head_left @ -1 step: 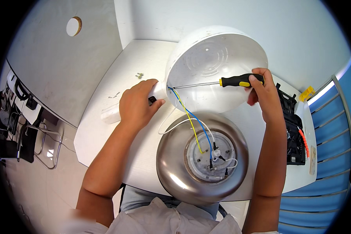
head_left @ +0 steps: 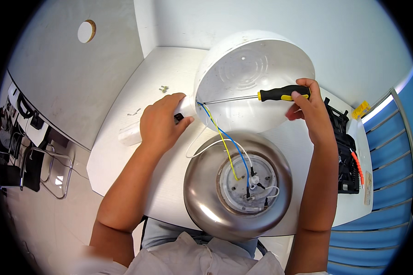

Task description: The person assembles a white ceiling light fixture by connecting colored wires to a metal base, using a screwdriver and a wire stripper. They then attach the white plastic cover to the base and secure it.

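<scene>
Right hand [head_left: 314, 109], centre-right: your fingers clamped on screwdriver [head_left: 275, 94], shifted slightly left since earlier. Left hand [head_left: 161, 121]: your fingers wrapped round tube [head_left: 130, 134]. Yellow box [head_left: 361, 110], right: markings unreadable.

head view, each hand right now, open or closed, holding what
Left hand: closed around the white tube.
Right hand: closed on the black-and-yellow screwdriver.

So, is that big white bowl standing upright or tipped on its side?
Tipped: the white bowl has its open mouth turned toward the camera, so its hollow inside shows behind the screwdriver.
</scene>
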Available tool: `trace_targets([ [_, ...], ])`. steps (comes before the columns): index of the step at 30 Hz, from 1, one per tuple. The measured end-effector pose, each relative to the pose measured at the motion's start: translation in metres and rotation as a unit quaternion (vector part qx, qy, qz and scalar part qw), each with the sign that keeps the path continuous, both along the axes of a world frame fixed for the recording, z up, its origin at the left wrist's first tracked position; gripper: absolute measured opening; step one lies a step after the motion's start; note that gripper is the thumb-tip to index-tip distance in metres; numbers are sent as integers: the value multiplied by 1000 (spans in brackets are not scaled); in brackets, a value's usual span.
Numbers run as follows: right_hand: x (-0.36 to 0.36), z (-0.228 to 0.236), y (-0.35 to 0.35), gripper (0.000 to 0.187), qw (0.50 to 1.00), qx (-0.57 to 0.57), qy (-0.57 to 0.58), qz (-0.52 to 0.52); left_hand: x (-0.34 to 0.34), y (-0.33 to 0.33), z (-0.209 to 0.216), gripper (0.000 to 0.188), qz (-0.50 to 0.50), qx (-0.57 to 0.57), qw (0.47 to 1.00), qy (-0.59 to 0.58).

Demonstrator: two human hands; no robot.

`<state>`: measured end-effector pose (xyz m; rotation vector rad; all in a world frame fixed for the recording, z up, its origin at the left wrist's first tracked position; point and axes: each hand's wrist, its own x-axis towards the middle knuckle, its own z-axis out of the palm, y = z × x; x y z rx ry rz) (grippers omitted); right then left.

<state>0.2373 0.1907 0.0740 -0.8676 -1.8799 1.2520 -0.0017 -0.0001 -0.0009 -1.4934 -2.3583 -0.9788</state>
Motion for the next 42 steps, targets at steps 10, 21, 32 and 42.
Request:
trace_targets([
  [10, -3, -6, -2, 29, 997, 54, 52, 9, 2, 0, 2, 48, 3, -10, 1000, -6],
  [21, -6, -1, -3, 28, 998, 9, -19, -53, 0, 0, 1, 48, 5, -9, 1000, -9],
  [32, -4, -3, -7, 34, 996, 49, 75, 25, 1, 0, 2, 47, 6, -1, 1000, 1],
  [42, -4, -14, 6, 31, 999, -17, 8, -50, 2, 0, -1, 50, 6, 1, 1000, 15],
])
